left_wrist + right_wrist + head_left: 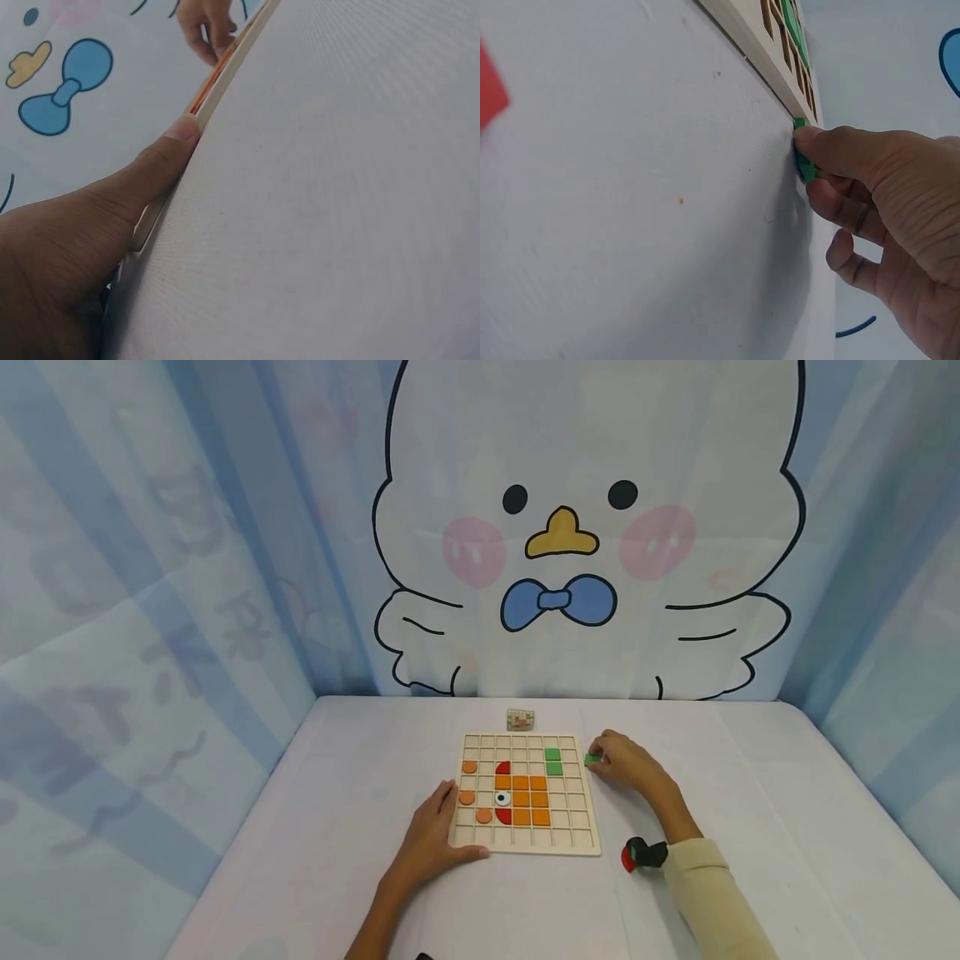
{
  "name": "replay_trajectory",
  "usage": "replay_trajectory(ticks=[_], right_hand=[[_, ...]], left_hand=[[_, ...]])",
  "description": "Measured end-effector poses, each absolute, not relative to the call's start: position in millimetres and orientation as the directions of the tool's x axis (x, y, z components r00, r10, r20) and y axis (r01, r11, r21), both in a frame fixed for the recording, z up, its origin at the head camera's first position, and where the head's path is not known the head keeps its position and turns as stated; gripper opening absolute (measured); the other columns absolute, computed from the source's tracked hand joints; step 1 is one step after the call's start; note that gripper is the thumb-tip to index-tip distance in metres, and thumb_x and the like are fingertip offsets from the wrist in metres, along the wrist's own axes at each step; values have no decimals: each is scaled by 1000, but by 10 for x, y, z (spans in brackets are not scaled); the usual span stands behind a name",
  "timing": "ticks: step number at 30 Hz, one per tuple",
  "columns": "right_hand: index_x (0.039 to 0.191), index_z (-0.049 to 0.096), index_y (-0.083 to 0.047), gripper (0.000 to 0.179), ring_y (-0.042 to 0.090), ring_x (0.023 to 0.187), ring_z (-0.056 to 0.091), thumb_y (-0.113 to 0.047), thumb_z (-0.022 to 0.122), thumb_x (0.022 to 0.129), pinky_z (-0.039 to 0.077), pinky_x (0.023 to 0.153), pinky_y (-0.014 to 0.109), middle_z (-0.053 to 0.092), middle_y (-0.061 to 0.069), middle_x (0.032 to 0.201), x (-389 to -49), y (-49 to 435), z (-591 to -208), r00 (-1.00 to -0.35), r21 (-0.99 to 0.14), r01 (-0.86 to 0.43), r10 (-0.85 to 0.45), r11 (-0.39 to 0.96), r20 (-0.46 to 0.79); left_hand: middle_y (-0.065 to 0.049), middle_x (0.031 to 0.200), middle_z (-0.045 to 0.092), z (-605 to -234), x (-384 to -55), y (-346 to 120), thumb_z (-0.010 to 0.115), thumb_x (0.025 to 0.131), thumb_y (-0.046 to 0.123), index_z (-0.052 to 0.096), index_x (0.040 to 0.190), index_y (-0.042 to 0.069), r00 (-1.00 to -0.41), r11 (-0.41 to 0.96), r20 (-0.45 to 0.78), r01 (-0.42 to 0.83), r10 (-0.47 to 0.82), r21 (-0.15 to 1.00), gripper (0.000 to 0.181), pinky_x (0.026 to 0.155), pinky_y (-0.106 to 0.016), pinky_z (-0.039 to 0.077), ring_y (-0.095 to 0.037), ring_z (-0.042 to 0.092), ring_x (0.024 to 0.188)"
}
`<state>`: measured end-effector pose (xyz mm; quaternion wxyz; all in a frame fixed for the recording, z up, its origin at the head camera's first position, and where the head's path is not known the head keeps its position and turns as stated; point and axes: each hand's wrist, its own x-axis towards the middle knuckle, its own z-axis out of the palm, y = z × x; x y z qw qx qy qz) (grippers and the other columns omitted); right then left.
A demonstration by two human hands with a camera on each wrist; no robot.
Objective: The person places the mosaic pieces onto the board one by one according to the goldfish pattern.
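Observation:
A wooden grid board lies on the table with orange square tiles, red pieces, a white eye tile and two green square tiles in its cells. Three orange round pieces sit toward its left side. My left hand rests at the board's near left corner, fingers along the left edge and straight thumb against the near edge. Just off the board's right edge, my right hand pinches a small green tile between thumb and fingers, low over the table.
Behind the board stands a small card with a grid pattern. A black and red object is next to the right sleeve. A cartoon-printed curtain hangs at the table's far edge.

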<state>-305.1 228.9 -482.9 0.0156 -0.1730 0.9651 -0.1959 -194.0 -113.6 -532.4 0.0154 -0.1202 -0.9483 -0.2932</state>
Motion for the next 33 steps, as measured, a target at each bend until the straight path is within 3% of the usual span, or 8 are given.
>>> replay_trajectory(ticks=[11, 33], right_hand=[[102, 69, 1, 21, 16, 81, 54, -12, 73, 86, 51, 73, 32, 63, 8, 96, -3092, 2306, -4786, -917, -419, -392, -384, 819, 106], [103, 71, -3, 21, 10, 78, 52, -15, 74, 86, 48, 68, 26, 63, 4, 97, -2991, 2116, -4822, -859, -436, -490, -503, 755, 95]], left_hand=[[-14, 160, 25, -5300, -1932, -1151, 74, 66, 72, 28, 153, 3, -973, 798, 91, 225, 211, 558, 120, 116, -50, 33, -33, 32, 143], [-15, 160, 26, -5311, -1931, -1142, 74, 66, 73, 29, 153, 1, -969, 790, 107, 243, 222, 563, 121, 115, -51, 33, -34, 33, 143]])
